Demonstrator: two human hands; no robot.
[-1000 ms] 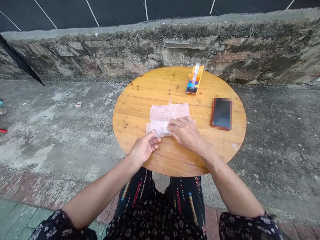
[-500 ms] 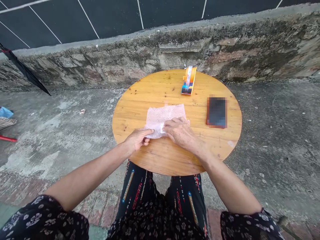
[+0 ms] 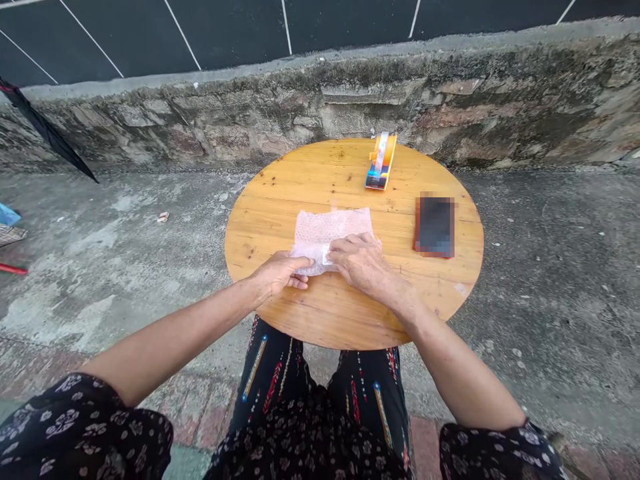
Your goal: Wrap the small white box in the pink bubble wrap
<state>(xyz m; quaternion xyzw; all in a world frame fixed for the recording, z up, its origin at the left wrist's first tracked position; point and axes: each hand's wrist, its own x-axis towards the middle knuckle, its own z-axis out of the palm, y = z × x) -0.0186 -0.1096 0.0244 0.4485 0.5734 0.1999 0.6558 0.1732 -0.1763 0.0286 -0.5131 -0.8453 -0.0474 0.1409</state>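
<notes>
A sheet of pinkish bubble wrap [image 3: 333, 223] lies on the round wooden table [image 3: 345, 320], its near edge folded over. My left hand [image 3: 283, 273] grips the left end of that fold, thumb on top and fingers underneath. Over the right part of the fold rests my right hand [image 3: 363, 263], its fingers bent and pressed together on the wrap. A small white piece [image 3: 326, 255] shows by the right fingertips; whether it is wrapped inside or lies on top I cannot tell.
A tape dispenser [image 3: 381, 163] with an orange and blue body stands at the table's far edge. To the right lies a dark flat object [image 3: 434, 227], blurred out, with a reddish edge. Behind the table runs a stone wall base [image 3: 240, 127]. A folded black umbrella [image 3: 47, 133] leans at far left.
My left thumb has shifted slightly to the right along the fold, and the fingers below it have straightened a little. The right hand stays nearly in place on the wrap.
</notes>
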